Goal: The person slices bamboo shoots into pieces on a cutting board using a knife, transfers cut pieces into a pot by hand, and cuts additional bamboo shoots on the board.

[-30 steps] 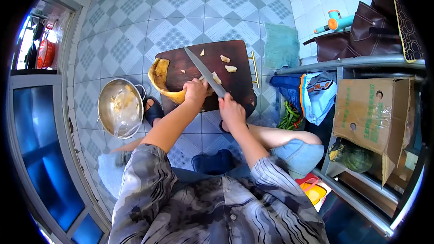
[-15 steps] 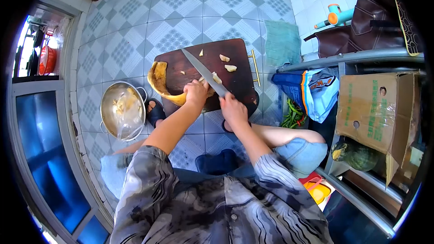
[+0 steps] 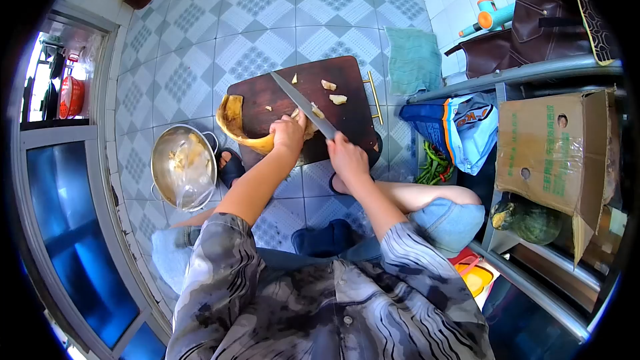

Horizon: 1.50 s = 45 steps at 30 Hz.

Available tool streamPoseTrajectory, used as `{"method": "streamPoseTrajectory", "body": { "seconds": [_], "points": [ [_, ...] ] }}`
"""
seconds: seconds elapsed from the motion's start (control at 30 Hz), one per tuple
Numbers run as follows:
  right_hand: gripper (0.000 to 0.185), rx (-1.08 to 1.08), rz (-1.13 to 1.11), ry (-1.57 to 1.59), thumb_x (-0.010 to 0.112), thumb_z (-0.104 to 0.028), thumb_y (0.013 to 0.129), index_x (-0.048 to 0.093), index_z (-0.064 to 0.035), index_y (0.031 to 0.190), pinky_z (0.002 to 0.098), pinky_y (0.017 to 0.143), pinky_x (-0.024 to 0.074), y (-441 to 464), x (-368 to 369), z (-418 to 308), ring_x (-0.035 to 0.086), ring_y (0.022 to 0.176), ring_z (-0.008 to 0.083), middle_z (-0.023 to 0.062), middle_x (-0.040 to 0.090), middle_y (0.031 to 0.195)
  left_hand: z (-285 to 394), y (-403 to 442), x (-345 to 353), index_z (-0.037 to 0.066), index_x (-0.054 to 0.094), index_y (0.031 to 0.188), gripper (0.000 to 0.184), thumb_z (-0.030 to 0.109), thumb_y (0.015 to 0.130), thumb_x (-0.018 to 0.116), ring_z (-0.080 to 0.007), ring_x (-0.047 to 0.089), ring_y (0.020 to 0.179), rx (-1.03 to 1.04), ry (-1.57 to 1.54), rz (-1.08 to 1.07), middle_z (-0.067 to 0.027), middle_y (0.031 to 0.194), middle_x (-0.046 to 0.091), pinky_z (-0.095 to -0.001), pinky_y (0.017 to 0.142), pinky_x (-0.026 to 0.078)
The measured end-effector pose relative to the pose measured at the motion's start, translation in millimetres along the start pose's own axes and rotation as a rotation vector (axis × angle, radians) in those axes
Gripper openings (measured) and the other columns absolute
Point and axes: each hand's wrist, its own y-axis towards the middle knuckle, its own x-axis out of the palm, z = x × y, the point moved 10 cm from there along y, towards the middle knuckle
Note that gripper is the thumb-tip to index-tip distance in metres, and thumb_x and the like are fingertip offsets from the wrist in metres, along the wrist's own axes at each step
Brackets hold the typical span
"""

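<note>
My right hand (image 3: 348, 157) is closed round the handle of a long kitchen knife (image 3: 298, 98), whose blade slants up and left across a dark wooden cutting board (image 3: 347, 77). A curved yellow-brown piece of produce (image 3: 232, 120), its kind unclear, lies along the board's left and near edge. On its right end presses my left hand (image 3: 288, 135), fingers bent and close to the blade. Pale cut chunks (image 3: 338, 99) are scattered on the board's right half, with smaller bits beside the knife. My fingers partly hide the part being cut.
Left of the board, a metal basin (image 3: 158, 163) holds pale pieces and a clear plastic bag (image 3: 193, 187). On the right are a teal cloth (image 3: 413, 60), green and red peppers (image 3: 435, 165), a blue-and-white bag (image 3: 472, 135), a cardboard box (image 3: 540, 153) and a dark green pumpkin (image 3: 537, 222).
The view has shifted slightly. My left hand stays on the yellow-brown piece and the knife stays in my right hand, with its blade moved only a little.
</note>
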Motion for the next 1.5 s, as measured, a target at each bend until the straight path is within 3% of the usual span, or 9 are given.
{"method": "streamPoseTrajectory", "body": {
  "seconds": [0.53, 0.83, 0.9, 0.93, 1.1, 1.3, 1.4, 1.43, 1.5],
  "points": [
    [0.033, 0.03, -0.037, 0.027, 0.042, -0.034, 0.094, 0.047, -0.0018, 0.093, 0.0467, 0.052, 0.0518, 12.9, 3.7, 3.1, 0.064, 0.06, 0.0365, 0.0203, 0.062, 0.064, 0.6, 0.1, -0.5, 0.015, 0.025, 0.142, 0.056, 0.02, 0.089, 0.043, -0.0292, 0.061, 0.068, -0.021, 0.001, 0.045, -0.0138, 0.088, 0.056, -0.0438, 0.053, 0.048],
    [0.034, 0.304, -0.007, 0.302, 0.035, -0.038, 0.095, 0.047, -0.0064, 0.088, 0.0581, 0.062, 0.0443, -26.0, -23.6, 42.7, 0.058, 0.07, 0.048, 0.0273, 0.06, 0.071, -1.2, -7.0, -26.5, 0.018, 0.027, 0.141, 0.055, 0.019, 0.089, 0.045, -0.0297, 0.06, 0.069, -0.184, 0.115, -0.005, -0.0133, 0.089, 0.057, -0.0448, 0.055, 0.046],
    [0.034, 0.292, 0.038, 0.363, 0.036, -0.038, 0.095, 0.048, -0.0069, 0.088, 0.0587, 0.063, 0.0432, -31.2, -26.1, 50.2, 0.057, 0.071, 0.0489, 0.0277, 0.06, 0.072, -11.0, -14.9, -32.8, 0.015, 0.029, 0.141, 0.052, 0.02, 0.091, 0.043, -0.0312, 0.059, 0.072, -0.218, 0.128, -0.124, -0.0156, 0.095, 0.056, -0.045, 0.055, 0.045],
    [0.034, 0.271, 0.086, 0.398, 0.037, -0.037, 0.095, 0.049, -0.0065, 0.087, 0.0586, 0.063, 0.043, -32.3, -32.2, 49.8, 0.057, 0.071, 0.0488, 0.0276, 0.06, 0.073, -26.0, -22.0, -42.5, 0.004, 0.034, 0.136, 0.059, 0.025, 0.084, 0.055, -0.0275, 0.061, 0.078, -0.276, 0.074, -0.182, -0.0115, 0.096, 0.057, -0.0441, 0.057, 0.049],
    [0.036, 0.275, 0.1, 0.629, 0.038, -0.036, 0.096, 0.051, -0.0042, 0.083, 0.0549, 0.064, 0.0419, -29.0, -52.6, 43.3, 0.057, 0.074, 0.0479, 0.0277, 0.06, 0.074, -81.2, -64.0, -83.9, 0.001, 0.046, 0.121, 0.048, 0.027, 0.083, 0.058, -0.0211, 0.057, 0.101, -0.173, 0.024, -0.2, -0.0066, 0.111, 0.057, -0.0443, 0.063, 0.055],
    [0.042, 0.286, 0.109, 0.767, 0.038, -0.037, 0.096, 0.052, -0.0016, 0.079, 0.0513, 0.063, 0.0416, -25.6, -109.5, 39.6, 0.056, 0.073, 0.0463, 0.0248, 0.059, 0.073, -124.2, -98.4, -185.6, -0.003, 0.035, 0.131, 0.077, 0.024, 0.068, 0.07, -0.0279, 0.062, 0.09, -0.18, -0.263, 0.038, -0.02, 0.104, 0.056, -0.0379, 0.071, 0.054],
    [0.042, 0.226, 0.091, 0.693, 0.04, -0.038, 0.096, 0.051, -0.0013, 0.08, 0.0498, 0.06, 0.0417, -23.3, -150.4, 44.7, 0.056, 0.072, 0.0462, 0.0247, 0.058, 0.07, -126.4, -111.3, -224.8, 0.008, 0.022, 0.142, 0.089, 0.02, 0.067, 0.069, -0.0349, 0.062, 0.086, -0.197, -0.441, 0.334, -0.0225, 0.098, 0.053, -0.0384, 0.071, 0.053],
    [0.042, 0.212, 0.091, 0.655, 0.04, -0.038, 0.096, 0.051, -0.0014, 0.08, 0.0493, 0.059, 0.0416, -23.0, -164.3, 48.1, 0.056, 0.07, 0.0455, 0.0238, 0.058, 0.068, -123.0, -107.4, -214.8, 0.008, 0.022, 0.142, 0.089, 0.02, 0.067, 0.069, -0.0349, 0.062, 0.086, -0.19, -0.437, 0.336, -0.0225, 0.098, 0.053, -0.0384, 0.071, 0.053],
    [0.042, 0.128, 0.165, 0.597, 0.04, -0.042, 0.096, 0.048, -0.0057, 0.076, 0.0294, 0.037, 0.0364, -17.4, -175.0, 64.7, 0.047, 0.038, 0.0136, 0.0036, 0.047, 0.048, -127.3, -104.1, -191.3, 0.008, 0.022, 0.142, 0.088, 0.018, 0.068, 0.069, -0.0376, 0.06, 0.085, -0.266, -0.578, 0.531, -0.0236, 0.098, 0.052, -0.041, 0.069, 0.051]
  ]
}}
